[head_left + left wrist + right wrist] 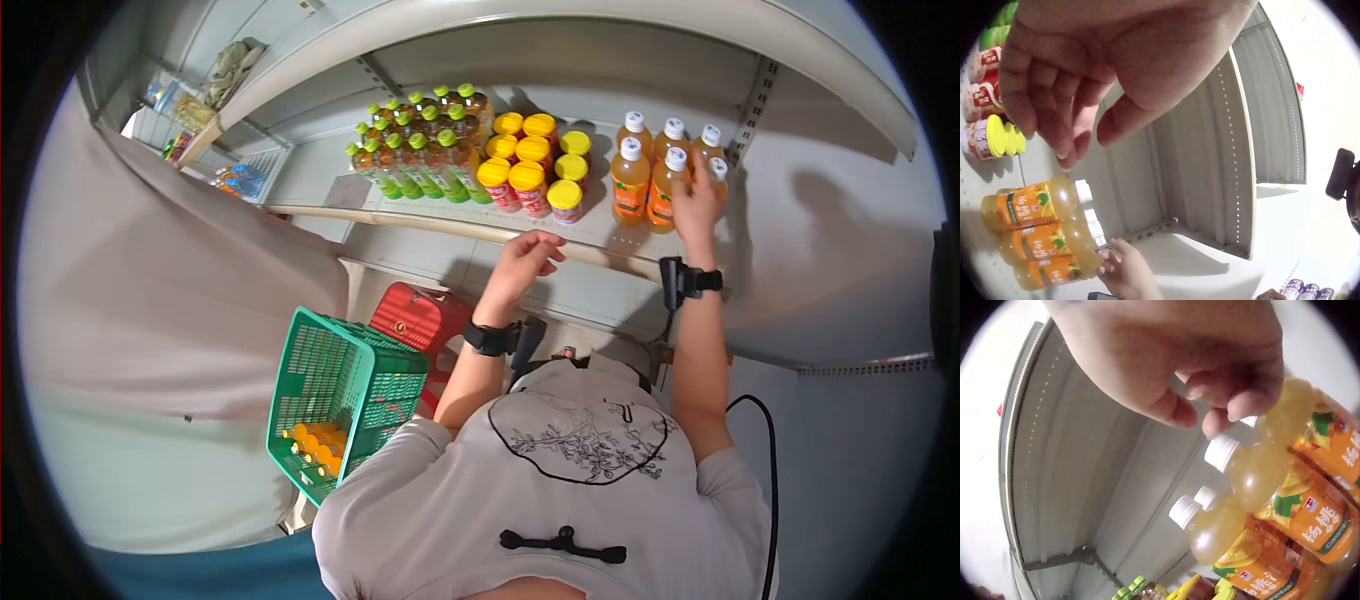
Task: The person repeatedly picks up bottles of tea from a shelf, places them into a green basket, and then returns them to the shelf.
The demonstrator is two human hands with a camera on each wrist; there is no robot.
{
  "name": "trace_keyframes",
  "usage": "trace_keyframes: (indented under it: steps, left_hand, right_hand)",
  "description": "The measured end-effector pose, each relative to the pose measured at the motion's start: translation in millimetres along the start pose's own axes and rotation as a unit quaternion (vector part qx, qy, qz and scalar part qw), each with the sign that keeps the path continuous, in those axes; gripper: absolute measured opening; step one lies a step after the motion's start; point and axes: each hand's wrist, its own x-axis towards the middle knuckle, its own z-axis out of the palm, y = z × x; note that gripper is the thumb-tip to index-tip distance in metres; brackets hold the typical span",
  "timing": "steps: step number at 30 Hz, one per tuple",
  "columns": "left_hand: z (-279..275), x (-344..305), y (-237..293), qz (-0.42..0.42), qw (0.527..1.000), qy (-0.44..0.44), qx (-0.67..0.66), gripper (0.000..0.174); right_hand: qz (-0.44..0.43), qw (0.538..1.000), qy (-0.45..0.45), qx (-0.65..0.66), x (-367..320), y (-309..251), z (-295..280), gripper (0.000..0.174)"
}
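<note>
My right hand (697, 208) is at the front right of a group of orange-labelled juice bottles (629, 190) with white caps, standing upright on the shelf. In the right wrist view its loosely bent fingers (1242, 406) overlap the cap of the nearest juice bottle (1325, 434), and a gap shows between thumb and fingertips. From the left wrist view, that hand's fingertips lie right at the bottle tops. My left hand (522, 265), fingers loosely curled, hangs before the shelf edge (600, 252) and holds nothing. Nearest to it are yellow-lidded jars (566, 200).
Several green-capped bottles (420, 175) stand in rows left of the jars. An upper shelf (560, 15) overhangs them. Below at left is a tilted green basket (375, 375) holding orange bottles (320, 446), beside a red box (418, 315). A black cable (771, 470) hangs at right.
</note>
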Motion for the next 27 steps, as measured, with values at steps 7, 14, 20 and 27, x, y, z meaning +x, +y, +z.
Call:
trace_keyframes:
  steps: [7, 14, 20, 27]
  left_hand:
    - [-25.3, 1.4, -1.2, 0.002, 1.0, 0.01, -0.013, 0.023]
    - [-43.8, 2.1, -9.7, -0.008, 0.999, 0.021, -0.029, 0.024]
    - [-65.7, 1.9, -18.6, -0.015, 0.999, 0.02, -0.032, 0.026]
    - [-80.9, 9.3, -20.5, -0.044, 0.999, 0.002, -0.024, 0.025]
  right_hand:
    - [0.008, 0.999, -0.024, -0.042, -11.4, -12.2, 22.9, 0.053]
    - [0.004, 0.996, -0.088, 0.001, -27.7, -32.1, 38.1, 0.056]
    - [-0.005, 0.994, -0.1, -0.042, -36.5, -6.9, 70.1, 0.057]
    - [0.048, 0.995, -0.085, -0.033, -52.6, 10.6, 76.4, 0.057]
